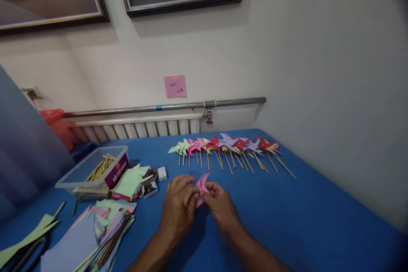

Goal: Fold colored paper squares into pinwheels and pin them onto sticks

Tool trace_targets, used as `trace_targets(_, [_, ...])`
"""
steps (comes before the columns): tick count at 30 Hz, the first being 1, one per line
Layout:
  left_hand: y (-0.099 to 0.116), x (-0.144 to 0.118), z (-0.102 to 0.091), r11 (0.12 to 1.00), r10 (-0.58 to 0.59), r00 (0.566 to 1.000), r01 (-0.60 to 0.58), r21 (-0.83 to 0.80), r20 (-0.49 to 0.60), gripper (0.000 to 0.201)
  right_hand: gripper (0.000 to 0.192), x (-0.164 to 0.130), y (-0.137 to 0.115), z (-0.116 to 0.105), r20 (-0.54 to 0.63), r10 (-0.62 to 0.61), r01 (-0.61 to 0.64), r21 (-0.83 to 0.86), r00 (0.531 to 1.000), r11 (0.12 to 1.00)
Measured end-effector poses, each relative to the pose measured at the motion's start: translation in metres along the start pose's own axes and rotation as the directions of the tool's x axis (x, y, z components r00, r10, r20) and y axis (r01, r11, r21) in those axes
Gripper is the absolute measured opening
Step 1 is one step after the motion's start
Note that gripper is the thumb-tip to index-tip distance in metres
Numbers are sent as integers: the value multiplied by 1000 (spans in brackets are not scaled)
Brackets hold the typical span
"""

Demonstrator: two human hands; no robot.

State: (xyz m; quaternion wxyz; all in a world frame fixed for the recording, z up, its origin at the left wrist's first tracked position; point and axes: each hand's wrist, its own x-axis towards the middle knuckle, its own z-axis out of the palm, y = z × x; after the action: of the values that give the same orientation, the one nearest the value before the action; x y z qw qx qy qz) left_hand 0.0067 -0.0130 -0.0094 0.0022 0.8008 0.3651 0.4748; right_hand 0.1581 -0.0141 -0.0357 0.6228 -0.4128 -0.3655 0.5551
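A pink paper pinwheel (202, 183) with folded blades is held up between my two hands, above the blue table. My left hand (180, 199) closes on its left side, the fingers bent near the middle of the paper. On the other side my right hand (219, 206) pinches the lower right part between thumb and fingers. No stick shows on this pinwheel; my fingers cover part of its centre. Just left of my left hand stand a small open box of dark pins (149, 188) and a little white box (162, 174).
Finished pinwheels on sticks (228, 142) lie in a row at the back. To the left are a clear plastic box (73, 170) of wooden sticks, a stack of green paper squares (129, 182), coloured paper sheets (76, 238) and scissors (35, 250). A pipe (137, 111) runs along the wall.
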Motion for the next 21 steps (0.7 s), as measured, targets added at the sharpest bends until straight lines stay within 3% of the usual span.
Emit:
trace_targets(11, [4, 1, -4, 999, -16, 999, 15, 41, 28, 29, 30, -1, -1, 3, 7, 47, -47, 95, 999, 994])
trace_targets(16, [8, 2, -6, 999, -45, 996, 43, 33, 74, 30, 32, -2, -5, 3, 14, 61, -61, 59, 998, 996])
trace_targets(21, [6, 3, -9, 996, -75, 996, 77, -33, 53, 28, 28, 4, -3, -1, 3, 19, -19, -33, 1000, 999])
